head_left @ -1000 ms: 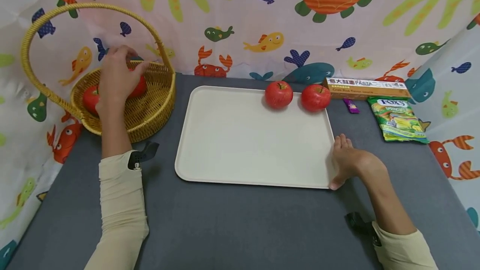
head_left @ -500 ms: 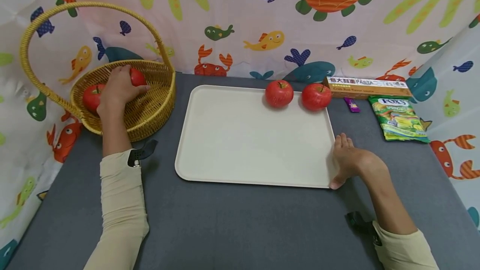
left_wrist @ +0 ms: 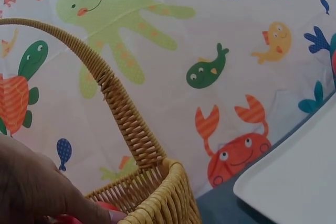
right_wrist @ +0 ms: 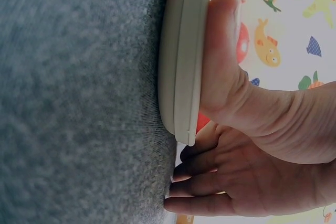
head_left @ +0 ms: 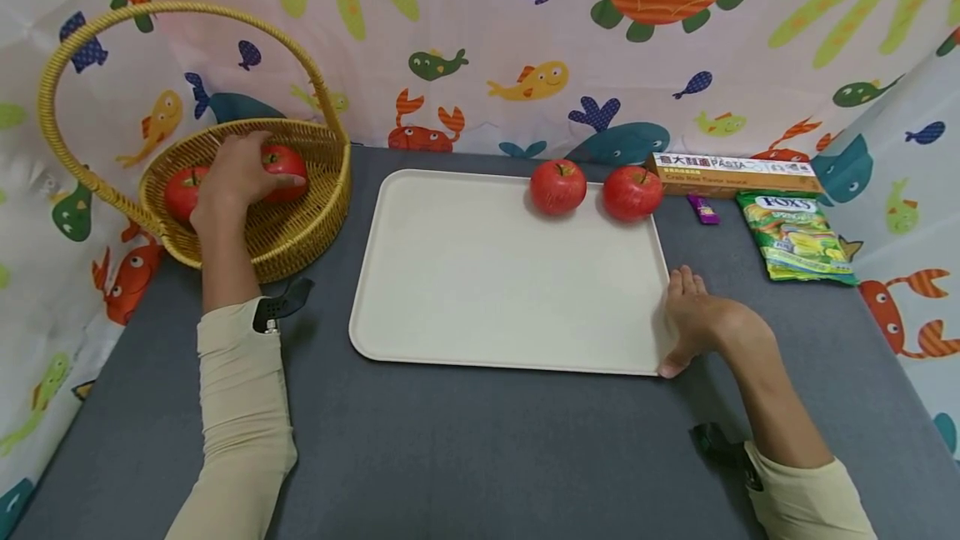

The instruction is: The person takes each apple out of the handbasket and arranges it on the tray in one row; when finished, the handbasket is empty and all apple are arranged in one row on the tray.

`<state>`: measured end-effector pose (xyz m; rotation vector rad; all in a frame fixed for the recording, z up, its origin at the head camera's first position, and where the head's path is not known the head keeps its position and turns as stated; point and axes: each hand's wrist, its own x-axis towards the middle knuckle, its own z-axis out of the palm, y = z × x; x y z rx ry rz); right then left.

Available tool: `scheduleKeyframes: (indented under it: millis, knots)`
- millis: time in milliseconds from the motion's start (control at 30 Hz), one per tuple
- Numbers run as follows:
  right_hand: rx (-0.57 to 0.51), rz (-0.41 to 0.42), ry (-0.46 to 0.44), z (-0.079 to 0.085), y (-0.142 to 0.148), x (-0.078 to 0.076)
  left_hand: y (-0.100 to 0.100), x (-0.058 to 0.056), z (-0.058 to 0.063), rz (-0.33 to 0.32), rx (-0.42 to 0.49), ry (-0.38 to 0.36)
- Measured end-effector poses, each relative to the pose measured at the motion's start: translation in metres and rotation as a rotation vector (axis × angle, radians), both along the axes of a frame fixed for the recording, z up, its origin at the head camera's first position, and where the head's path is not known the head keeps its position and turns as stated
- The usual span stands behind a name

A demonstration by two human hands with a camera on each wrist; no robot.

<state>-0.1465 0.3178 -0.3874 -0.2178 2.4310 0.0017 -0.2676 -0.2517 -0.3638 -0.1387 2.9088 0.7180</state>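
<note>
My left hand [head_left: 232,173] reaches down into a yellow woven basket [head_left: 318,223] with a tall handle. One red apple [head_left: 182,192] lies to its left there, and another apple [head_left: 285,161] lies to its right with my thumb across it. My other left fingers are hidden, so their grip does not show. In the left wrist view, the thumb [left_wrist: 94,211] lies over red at the basket wall. At the cream tray's [head_left: 495,290] right edge, my right hand [head_left: 705,323] rests with straight fingers; the right wrist view shows the thumb [right_wrist: 220,51] against the tray's edge.
Two red apples, a left one [head_left: 558,187] and a right one [head_left: 632,194], sit at the tray's far right corner. Beyond are a pasta box [head_left: 735,176], a small purple packet [head_left: 703,210] and a green FOX'S bag [head_left: 797,237]. A patterned curtain [head_left: 480,15] stands behind.
My left hand has lowered into the basket. The apple on its right has shifted down and right over the last half second. My right hand has stayed put.
</note>
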Motion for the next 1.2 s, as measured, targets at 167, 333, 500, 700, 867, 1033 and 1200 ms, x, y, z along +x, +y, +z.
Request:
scheduleKeyframes:
  millis: [167, 333, 500, 700, 867, 1033, 1200]
  knots:
    - [-0.010, -0.006, 0.002, -0.003, 0.003, -0.002, -0.001, -0.001, -0.002, -0.025, -0.015, -0.023]
    - [-0.007, -0.006, 0.001, -0.004, 0.002, -0.002, -0.002, -0.002, -0.004, -0.029, -0.026, 0.000]
    - [0.001, 0.010, 0.000, -0.001, 0.001, -0.001, 0.000, -0.002, -0.005, -0.038, -0.015, 0.052]
    - [0.007, 0.010, -0.001, -0.001, 0.001, 0.000, 0.004, -0.002, -0.001, -0.045, -0.029, 0.118]
    - [0.005, 0.010, 0.000, 0.002, -0.001, 0.000, 0.008, 0.003, 0.009, -0.027, -0.046, 0.122]
    - [-0.001, 0.003, 0.001, 0.002, -0.001, 0.000, 0.011, 0.008, 0.022, -0.042, -0.055, 0.155]
    - [-0.003, -0.006, -0.005, 0.001, -0.002, 0.001, 0.018, 0.015, 0.035, -0.066, -0.058, 0.196]
